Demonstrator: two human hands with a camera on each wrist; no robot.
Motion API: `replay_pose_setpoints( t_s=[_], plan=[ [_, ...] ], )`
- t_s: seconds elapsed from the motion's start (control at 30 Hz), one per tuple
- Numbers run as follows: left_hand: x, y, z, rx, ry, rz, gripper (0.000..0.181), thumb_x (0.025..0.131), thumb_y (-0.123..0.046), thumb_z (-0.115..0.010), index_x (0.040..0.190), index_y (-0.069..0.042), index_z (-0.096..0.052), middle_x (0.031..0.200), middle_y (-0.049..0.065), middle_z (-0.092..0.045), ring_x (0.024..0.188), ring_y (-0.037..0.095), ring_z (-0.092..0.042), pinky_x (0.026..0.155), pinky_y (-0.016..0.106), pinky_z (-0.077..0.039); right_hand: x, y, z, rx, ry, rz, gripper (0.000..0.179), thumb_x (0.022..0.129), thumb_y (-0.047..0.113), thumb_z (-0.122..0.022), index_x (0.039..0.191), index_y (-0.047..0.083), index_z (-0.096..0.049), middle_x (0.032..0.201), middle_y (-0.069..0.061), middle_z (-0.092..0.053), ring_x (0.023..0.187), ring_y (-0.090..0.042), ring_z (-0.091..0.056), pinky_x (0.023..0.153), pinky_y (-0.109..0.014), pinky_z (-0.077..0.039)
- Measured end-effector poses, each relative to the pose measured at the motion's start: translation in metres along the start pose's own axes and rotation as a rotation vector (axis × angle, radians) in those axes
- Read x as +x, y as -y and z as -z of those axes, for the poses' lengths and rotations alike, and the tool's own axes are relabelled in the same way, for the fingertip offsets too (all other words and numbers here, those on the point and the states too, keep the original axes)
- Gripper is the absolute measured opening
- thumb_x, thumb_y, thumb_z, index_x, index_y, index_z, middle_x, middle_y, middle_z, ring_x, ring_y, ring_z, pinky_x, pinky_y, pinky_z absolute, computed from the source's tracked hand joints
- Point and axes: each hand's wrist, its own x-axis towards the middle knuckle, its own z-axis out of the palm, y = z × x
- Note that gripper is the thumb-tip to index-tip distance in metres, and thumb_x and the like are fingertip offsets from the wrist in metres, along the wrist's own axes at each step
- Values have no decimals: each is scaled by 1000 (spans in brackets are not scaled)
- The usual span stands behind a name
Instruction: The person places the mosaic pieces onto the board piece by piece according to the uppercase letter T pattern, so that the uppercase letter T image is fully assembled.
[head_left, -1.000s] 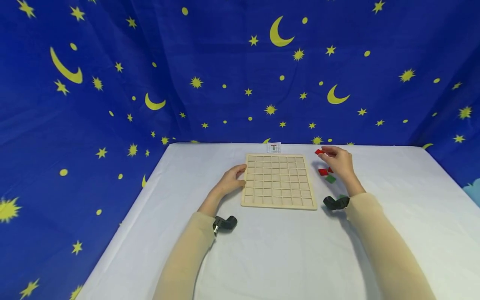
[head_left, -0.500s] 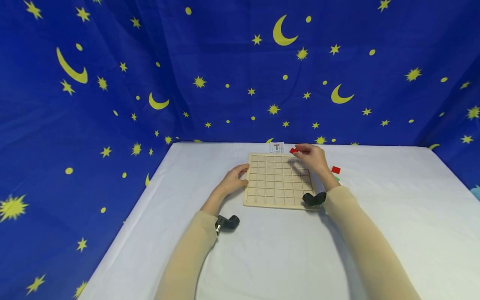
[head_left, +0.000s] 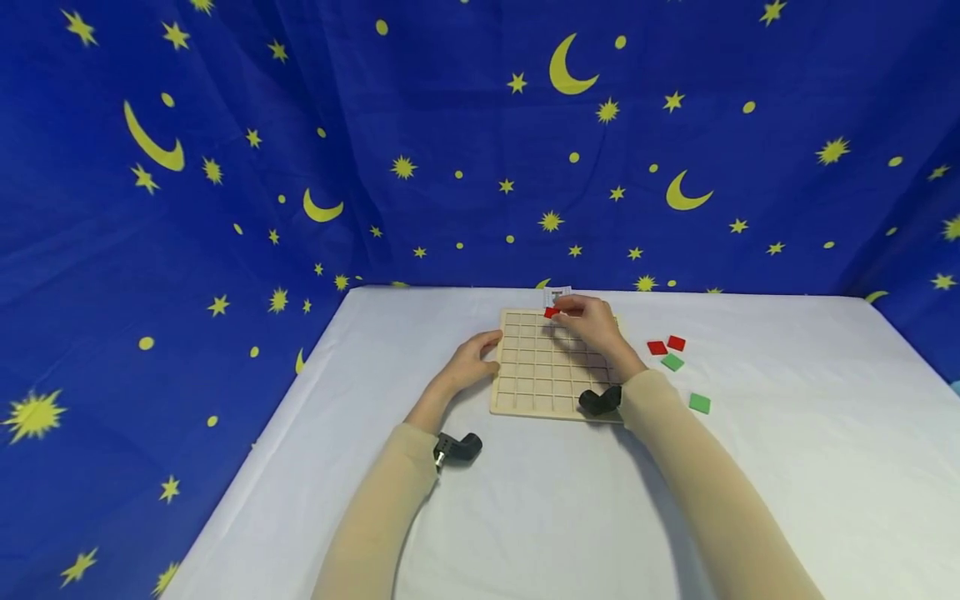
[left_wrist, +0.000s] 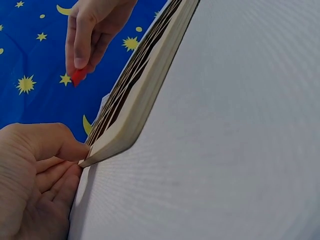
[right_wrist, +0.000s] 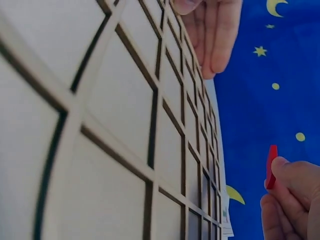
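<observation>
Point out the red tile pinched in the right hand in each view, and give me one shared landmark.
Head: the red tile is right of centre, about mid-height.
Left wrist: the red tile is upper left, in the right hand.
Right wrist: the red tile is lower right, nearly edge-on.
Landmark: the wooden grid board, in all three.
</observation>
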Motion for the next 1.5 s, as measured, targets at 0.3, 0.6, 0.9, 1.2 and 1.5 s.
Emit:
replay_pose_setpoints(
  t_s=[0.3,0.6,0.9,1.2,1.5],
  plan=[
    [2,1,-2,21,1,-17,66,79,9,-60,141,5,-38,140,19,-42,128,28,-42,107,26,-35,4,-4,-6,-20,93,22,32,87,10,-66,118,-2,-64,112,-15,-65,98,-27,-63,87,-41,-52],
    [0,-1,-4,23,5,-4,65,80,8,-59,141,3,-38,141,18,-42,129,26,-42,106,25,-35,1,-14,-13,-79,117,-28,32,86,15,-69,115,2,-67,111,-13,-66,100,-26,-61,90,-41,-50],
    [2,-2,-3,-11,5,-9,64,80,9,-59,140,4,-38,141,19,-41,129,27,-42,106,25,-35,1,-21,-17,-122,99,53,32,84,13,-71,114,2,-68,109,-13,-67,101,-27,-62,89,-42,-50],
    [3,1,-2,-16,6,3,65,80,9,-59,141,4,-38,141,19,-41,129,28,-41,106,26,-35,2,-21,-19,-210,115,127,33,85,14,-70,115,3,-68,113,-14,-66,108,-31,-57,95,-45,-46],
    [2,2,-1,-11,3,4,64,81,9,-59,141,4,-37,142,18,-40,129,27,-41,106,25,-35,4,-15,-19,-94,90,82,35,85,15,-71,116,0,-66,114,-15,-65,105,-29,-60,91,-42,-50]
  ],
)
